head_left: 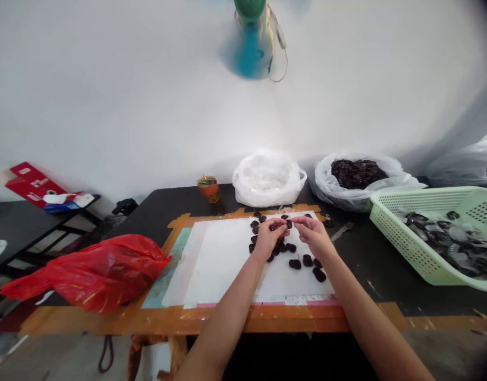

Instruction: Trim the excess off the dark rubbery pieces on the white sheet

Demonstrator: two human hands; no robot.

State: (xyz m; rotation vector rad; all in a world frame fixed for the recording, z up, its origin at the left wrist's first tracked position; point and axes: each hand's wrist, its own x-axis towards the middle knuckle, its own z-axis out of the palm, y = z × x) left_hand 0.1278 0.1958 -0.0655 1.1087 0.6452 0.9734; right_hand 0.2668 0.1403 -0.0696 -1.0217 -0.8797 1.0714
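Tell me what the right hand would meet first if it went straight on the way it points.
Probably the small, dark, rounded piece right by its fingertips, then the left hand just beyond; their exact depth is unclear.

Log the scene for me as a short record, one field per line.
Left hand: fingertips at a dark piece over the white sheet (left hand)
Right hand: fingertips meet at the same piece (right hand); which hand grips it is unclear
Sheet: loose dark pieces around and below the hands
Behind: cup, white bag, open bag of dark pieces
Right side: green basket
Left side: red bag
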